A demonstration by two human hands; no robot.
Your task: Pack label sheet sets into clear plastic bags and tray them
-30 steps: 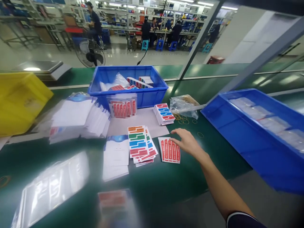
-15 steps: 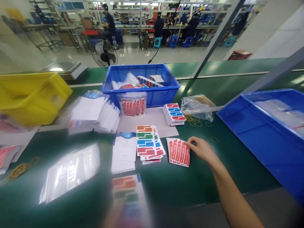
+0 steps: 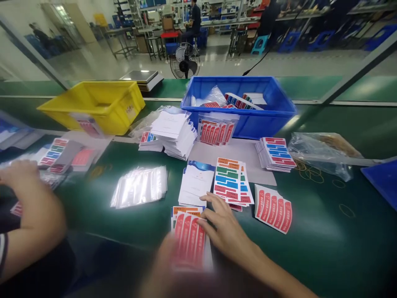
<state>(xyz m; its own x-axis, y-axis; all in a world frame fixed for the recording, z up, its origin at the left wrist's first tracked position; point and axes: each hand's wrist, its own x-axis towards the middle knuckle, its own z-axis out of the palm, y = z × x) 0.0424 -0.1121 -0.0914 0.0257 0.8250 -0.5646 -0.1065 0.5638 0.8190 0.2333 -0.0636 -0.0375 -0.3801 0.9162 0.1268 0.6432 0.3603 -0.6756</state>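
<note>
My left hand (image 3: 163,265), blurred at the bottom, grips a small stack of label sheets from the left side. Red curved labels (image 3: 189,240) lie on top of it, and a sheet with orange and green labels (image 3: 182,210) sticks out behind. My right hand (image 3: 229,231) has its fingertips at the upper right corner of the red sheet, thumb and finger seeming to pinch it. Past my fingers lie white booklets with a blue band (image 3: 197,182) and multicoloured label sheets (image 3: 228,178). A fanned pile of red label sheets (image 3: 273,209) is to the right.
Clear plastic bags (image 3: 139,186) lie left of centre. Behind are a booklet stack (image 3: 173,130), a yellow bin (image 3: 93,101) and a blue bin (image 3: 242,120). Rubber bands (image 3: 310,171) lie at right beside a bag (image 3: 322,151). A co-worker's arm (image 3: 34,211) reaches in from the left.
My view has turned left. My right hand has come from the red label pile to the stack in my left hand, where a red sheet now lies on top.
</note>
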